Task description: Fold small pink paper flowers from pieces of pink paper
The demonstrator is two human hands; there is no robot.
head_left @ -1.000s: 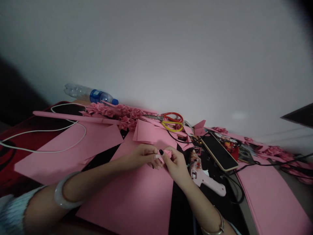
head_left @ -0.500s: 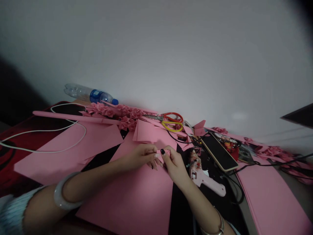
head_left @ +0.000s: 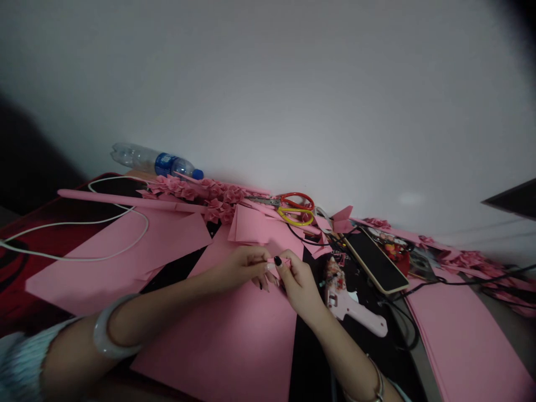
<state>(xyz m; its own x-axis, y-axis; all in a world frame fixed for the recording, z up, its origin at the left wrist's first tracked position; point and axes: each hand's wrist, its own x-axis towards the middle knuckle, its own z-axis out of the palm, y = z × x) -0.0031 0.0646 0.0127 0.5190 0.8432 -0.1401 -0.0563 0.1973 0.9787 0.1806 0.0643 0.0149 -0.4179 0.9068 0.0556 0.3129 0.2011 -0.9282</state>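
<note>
In the head view, the left hand [head_left: 245, 269] and right hand [head_left: 301, 283] meet near the middle of the scene, with a small folded pink paper [head_left: 273, 272] between their fingertips. The right hand grips the paper, its dark-nailed thumb pressed on top; the left hand pinches the paper's left side, its lower fingers loosely curled beneath. The exact folds are mostly hidden by the fingers. Below both hands lies a large pink sheet [head_left: 234, 346], with a folded pink stack [head_left: 249, 226] just beyond them. To the right rest a pale pink glue gun [head_left: 358, 315] and, farther off, a phone [head_left: 374, 259] with a dark screen. Scissors [head_left: 277, 202] with one red and one yellow handle loop lie on the far side, right of some pink paper flowers [head_left: 218, 209]. At far left, a clear bottle [head_left: 142, 159] with a blue cap lies on its side; nearer, a white cable [head_left: 84, 259] loops across another pink sheet [head_left: 113, 245]. More pink sheets [head_left: 464, 335] are piled at near right.
</note>
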